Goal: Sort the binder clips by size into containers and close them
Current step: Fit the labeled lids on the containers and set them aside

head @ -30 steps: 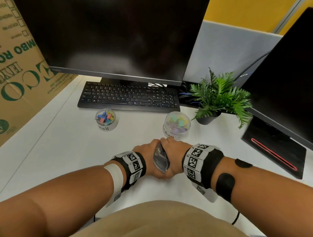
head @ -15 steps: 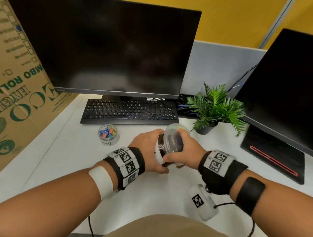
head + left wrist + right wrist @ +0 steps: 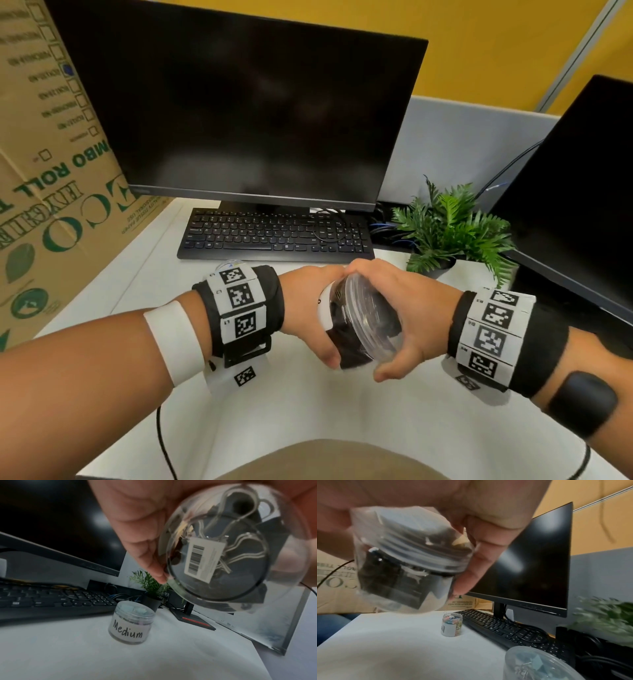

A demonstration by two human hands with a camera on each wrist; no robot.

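Both hands (image 3: 359, 318) around a tilted clear jar (image 3: 363, 329) of black clips.

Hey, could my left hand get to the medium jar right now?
Probably not yet: the left hand grips the jar of black clips together with the right hand. The medium jar stands close, unobstructed.

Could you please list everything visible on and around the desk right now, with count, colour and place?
Jar of black binder clips: one, clear, held tilted above the desk, lid on.
Medium jar: one, clear, on the desk by the plant.
Small jar: one, clear, colourful clips, near the keyboard.
Keyboard: one, black.
Monitors: two, black.
Plant: one, green.
Cardboard box: one, brown, left.
Left hand: grips the jar body.
Right hand: grips the lid.
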